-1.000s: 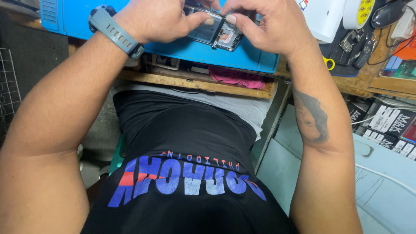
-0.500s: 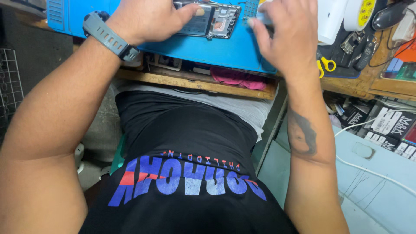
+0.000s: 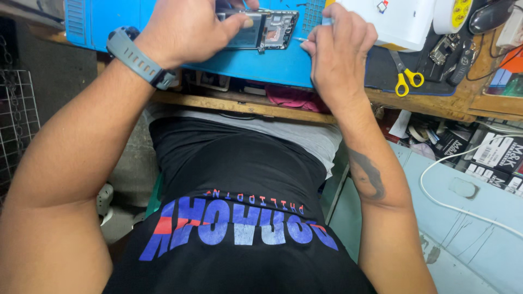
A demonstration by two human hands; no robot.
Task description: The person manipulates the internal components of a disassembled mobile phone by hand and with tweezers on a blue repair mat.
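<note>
- Wooden workbench (image 3: 447, 106), worn front edge.
- Wire grid rack (image 3: 16, 120) at far left.
- Pale blue cabinet (image 3: 479, 228) at right, white cable (image 3: 436, 201) across it.

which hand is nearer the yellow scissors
Right. The right hand is just left of the yellow scissors; the left hand is further left, holding the opened phone.

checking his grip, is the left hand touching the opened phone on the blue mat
Touching. The head view shows the left hand over the opened phone on the blue mat, its thumb pressed flat on the phone's near edge.
</note>
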